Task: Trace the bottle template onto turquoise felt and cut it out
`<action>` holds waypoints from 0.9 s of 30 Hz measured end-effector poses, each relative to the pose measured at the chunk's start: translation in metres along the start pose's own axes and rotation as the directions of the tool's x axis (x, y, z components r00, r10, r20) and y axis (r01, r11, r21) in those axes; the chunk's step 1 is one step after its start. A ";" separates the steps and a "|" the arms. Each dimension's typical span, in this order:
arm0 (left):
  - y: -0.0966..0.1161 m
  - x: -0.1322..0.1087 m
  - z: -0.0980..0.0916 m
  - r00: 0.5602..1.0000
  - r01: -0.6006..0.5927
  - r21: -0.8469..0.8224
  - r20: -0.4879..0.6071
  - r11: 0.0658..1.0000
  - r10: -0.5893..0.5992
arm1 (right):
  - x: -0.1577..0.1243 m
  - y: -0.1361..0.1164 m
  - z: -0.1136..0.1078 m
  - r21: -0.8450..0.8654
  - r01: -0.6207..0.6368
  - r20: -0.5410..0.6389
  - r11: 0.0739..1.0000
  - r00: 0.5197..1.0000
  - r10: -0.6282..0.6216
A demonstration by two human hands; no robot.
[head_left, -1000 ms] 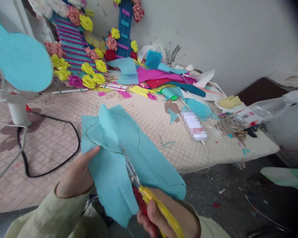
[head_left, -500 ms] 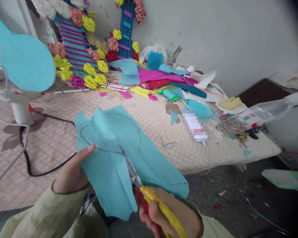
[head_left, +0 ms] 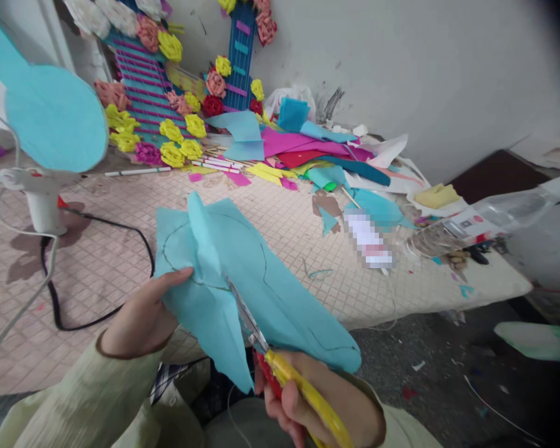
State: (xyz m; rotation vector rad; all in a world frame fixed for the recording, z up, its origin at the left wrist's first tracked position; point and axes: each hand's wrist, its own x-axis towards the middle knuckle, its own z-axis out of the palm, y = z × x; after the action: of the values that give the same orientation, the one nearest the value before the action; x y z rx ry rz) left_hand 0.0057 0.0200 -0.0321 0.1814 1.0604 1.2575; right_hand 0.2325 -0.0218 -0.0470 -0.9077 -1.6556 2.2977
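Observation:
My left hand (head_left: pixel 144 314) pinches the left edge of a light blue sheet of paper (head_left: pixel 289 311), thumb on top and the other fingers hidden beneath. A dark curved outline is drawn on the sheet, and a fold stands up near its middle. In my right hand (head_left: pixel 326 392) are scissors (head_left: pixel 280 367) with one yellow and one red handle, fingers wrapped round the grips. The blades lie in a cut in the sheet, close to the drawn line, with the cut flap hanging to their left.
On the table (head_left: pixel 280 211), a white glue gun (head_left: pixel 42 199) with a black cable stands at left, near a blue guitar-shaped cutout (head_left: pixel 56 118). Coloured paper scraps (head_left: pixel 308 143) and flower-decorated guitar shapes (head_left: pixel 144 87) are at the back. A plastic bottle (head_left: pixel 480 218) lies at right.
My left hand has shifted slightly right and up with the paper's left side. The fold has become narrower and more upright, and the cut flap has swung. The scissors stay almost in place.

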 end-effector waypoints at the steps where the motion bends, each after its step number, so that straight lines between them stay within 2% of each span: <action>1: 0.000 0.000 0.000 1.000 0.002 0.003 -0.002 1.000 -0.002 | 0.000 0.000 0.000 0.005 -0.008 -0.004 1.000 1.000 0.008; 4: 0.000 0.002 -0.001 1.000 0.021 0.005 -0.012 1.000 -0.021 | 0.002 0.002 0.002 0.024 -0.012 -0.025 1.000 1.000 0.013; 7: 0.000 0.002 -0.001 0.999 0.033 0.007 -0.008 0.999 -0.033 | 0.003 0.009 0.004 0.075 0.040 -0.066 0.996 0.997 -0.035; 10: 0.001 0.001 0.001 0.996 0.082 0.009 0.021 0.997 -0.082 | 0.003 0.014 0.004 0.165 0.071 -0.040 0.984 0.997 -0.065; 14: 0.003 -0.002 0.006 0.995 0.089 0.015 0.045 0.996 -0.089 | -0.001 0.014 0.001 0.204 0.017 -0.004 0.979 1.000 -0.016; 18: -0.006 -0.010 0.007 0.994 0.049 0.012 0.097 0.999 -0.050 | -0.006 0.013 -0.001 0.252 -0.064 -0.021 0.966 0.997 0.071; 20: -0.015 -0.015 0.008 0.993 0.033 0.064 0.109 0.997 -0.040 | -0.007 0.010 -0.002 0.236 -0.077 -0.033 0.969 0.996 0.087; 23: -0.024 -0.022 0.011 0.999 -0.008 0.151 0.032 0.988 0.004 | -0.008 0.001 -0.007 0.146 -0.060 -0.012 0.987 0.998 0.063; 27: -0.020 -0.028 0.017 0.998 0.023 0.147 -0.064 0.989 -0.013 | -0.012 -0.016 -0.020 -0.002 -0.066 0.048 0.998 0.997 0.066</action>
State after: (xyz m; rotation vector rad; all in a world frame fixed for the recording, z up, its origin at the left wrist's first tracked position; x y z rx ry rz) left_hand 0.0337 -0.0036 -0.0208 0.2463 1.2078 1.1751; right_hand 0.2498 -0.0055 -0.0325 -0.9274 -1.6690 2.3808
